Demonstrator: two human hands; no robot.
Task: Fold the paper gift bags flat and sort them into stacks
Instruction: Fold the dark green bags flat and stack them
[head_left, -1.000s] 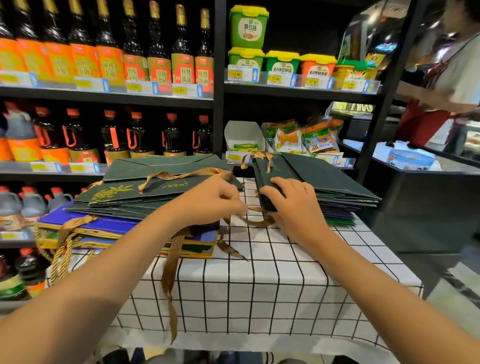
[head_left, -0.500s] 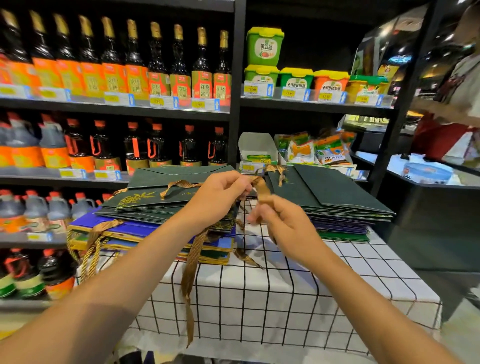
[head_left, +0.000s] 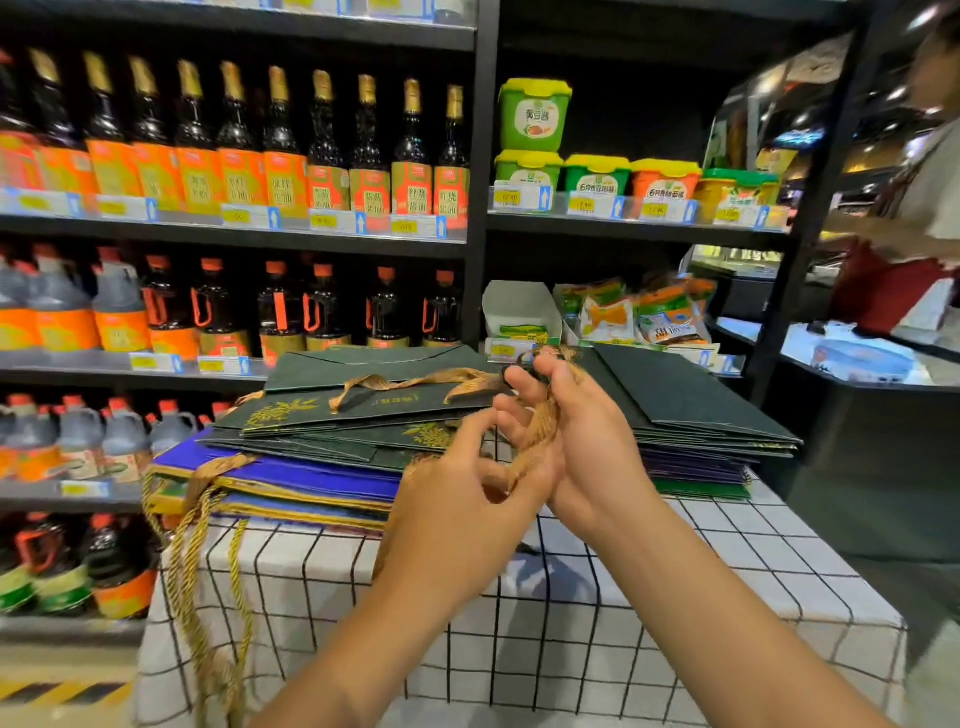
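Gold ribbon handle runs up between both hands, above the gap between the two stacks. Right hand: fingers curled round the ribbon, which passes over the palm and out past the raised fingertips; thumb side is blurred, so the exact pinch cannot be told. Left hand: fingers bent toward the right palm, touching the ribbon's lower part, narrow grip.

Left stack: flat dark green gift bags on top, fanned and not squared, gold leaf print visible, a second ribbon handle lying loose across the top bag. Under them, blue bags with gold edging; twisted gold cord handles hang over the near left table edge.

Right stack: dark green bags on top, purple and green edges below, more even.

Both stacks sit on a white cloth with black grid. Beyond: shelves of dark sauce bottles and green tubs. Far right, a person in a red apron.
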